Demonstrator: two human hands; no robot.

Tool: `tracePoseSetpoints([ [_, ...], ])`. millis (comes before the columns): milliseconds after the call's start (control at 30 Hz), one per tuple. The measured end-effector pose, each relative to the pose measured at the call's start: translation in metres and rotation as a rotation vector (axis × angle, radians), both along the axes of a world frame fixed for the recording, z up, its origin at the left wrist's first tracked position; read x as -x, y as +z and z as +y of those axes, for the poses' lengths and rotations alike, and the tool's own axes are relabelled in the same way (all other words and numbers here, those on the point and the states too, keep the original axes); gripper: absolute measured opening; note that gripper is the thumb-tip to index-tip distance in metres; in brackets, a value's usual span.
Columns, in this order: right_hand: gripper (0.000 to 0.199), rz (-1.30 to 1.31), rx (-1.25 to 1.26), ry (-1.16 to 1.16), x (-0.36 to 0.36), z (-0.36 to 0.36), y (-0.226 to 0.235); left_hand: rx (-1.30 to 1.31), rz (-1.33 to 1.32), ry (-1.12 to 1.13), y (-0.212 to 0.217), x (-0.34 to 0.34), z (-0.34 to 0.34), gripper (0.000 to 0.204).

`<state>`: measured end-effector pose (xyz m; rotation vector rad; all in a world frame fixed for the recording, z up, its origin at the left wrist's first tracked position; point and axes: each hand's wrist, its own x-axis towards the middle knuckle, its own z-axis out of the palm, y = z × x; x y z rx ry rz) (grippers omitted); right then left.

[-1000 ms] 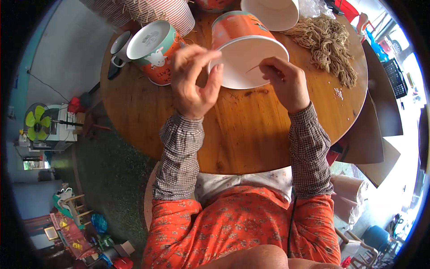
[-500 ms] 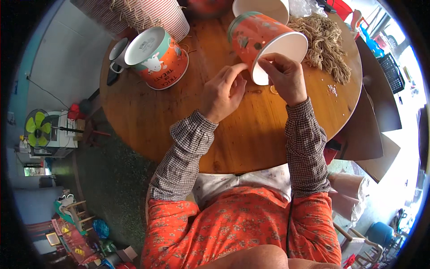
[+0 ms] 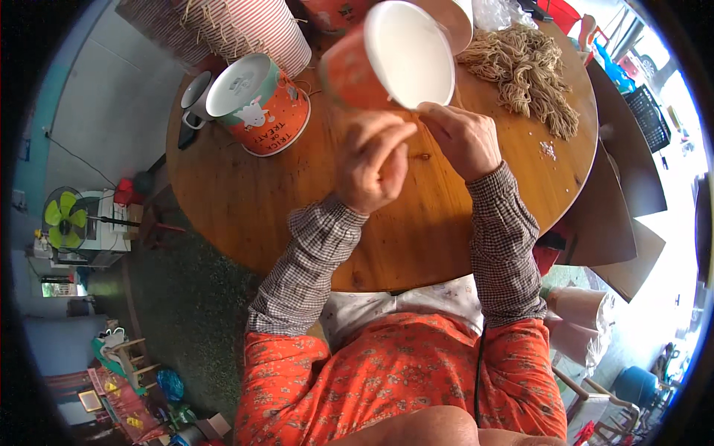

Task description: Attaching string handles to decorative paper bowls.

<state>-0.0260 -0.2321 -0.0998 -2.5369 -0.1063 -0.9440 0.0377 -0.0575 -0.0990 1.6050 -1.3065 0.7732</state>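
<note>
An orange paper bucket (image 3: 349, 73) lies tilted in front of me, its white open mouth (image 3: 413, 56) turned toward me and its outline blurred. At the lower rim, my right hand (image 3: 465, 137) is closed in a pinch, thumb and forefinger together. Any thin cord between those fingertips is too small to make out. My left hand (image 3: 372, 163) hovers just below the bucket's side, forefinger pointing toward the right hand. Its fingers are smeared by motion. Left of it, a similar orange bucket (image 3: 271, 123) with a white animal print stands upside down.
Striped paper buckets (image 3: 256, 33) are stacked at the back left, beside a mug (image 3: 195, 100). A heap of tan cords (image 3: 528, 74) lies at the right of the round wooden table (image 3: 416, 238), near white crumbs (image 3: 548, 150). Another white-lined bucket (image 3: 454, 22) stands behind.
The bucket has moved left and away from me, turning its mouth more fully into view. My right hand has shifted slightly left with the rim. The left hand has moved slightly lower and is blurred.
</note>
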Motion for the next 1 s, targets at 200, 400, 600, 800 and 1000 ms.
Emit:
tracePoseSetpoints([
  [200,0.017,-0.010,0.032,-0.018,0.005,-0.004,0.013,-0.239,-0.296,0.518,0.025,-0.011,0.021,0.031],
  [400,0.010,-0.191,-0.715,0.135,0.007,0.018,0.022,-0.131,-0.141,0.359,0.023,-0.018,0.028,0.019],
  [600,0.009,-0.132,-1.069,0.313,0.010,0.034,0.025,-0.099,-0.108,0.330,0.034,0.000,0.024,0.023],
  [800,0.010,-0.073,-1.110,0.415,0.016,0.038,0.029,-0.025,0.009,0.165,0.029,-0.004,0.025,0.017],
  [1000,0.009,-0.001,-0.998,0.435,0.018,0.043,0.029,-0.020,0.019,0.142,0.027,-0.003,0.023,0.020],
])
